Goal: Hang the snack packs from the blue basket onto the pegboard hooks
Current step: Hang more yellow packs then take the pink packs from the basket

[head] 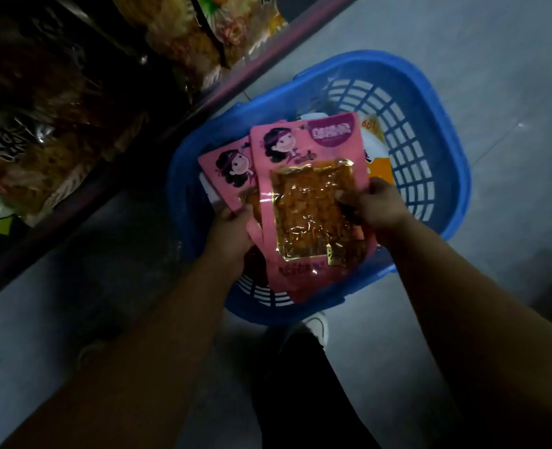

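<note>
A blue basket [436, 131] stands on the floor below me. Above it I hold two pink snack packs with a cartoon girl and a clear window showing orange snacks. My right hand [373, 202] pinches the right edge of the front pink pack [313, 202]. My left hand [232, 231] grips the second pink pack [226, 170], which sits behind and to the left of the first. More packs, one orange and white [378, 157], lie inside the basket. The pegboard hooks are out of view.
A dark shelf unit [158, 134] runs diagonally at the left, stocked with bagged snacks [57, 147]. Grey tiled floor [494, 59] surrounds the basket. My white shoe [316, 325] and dark trouser leg show just below the basket.
</note>
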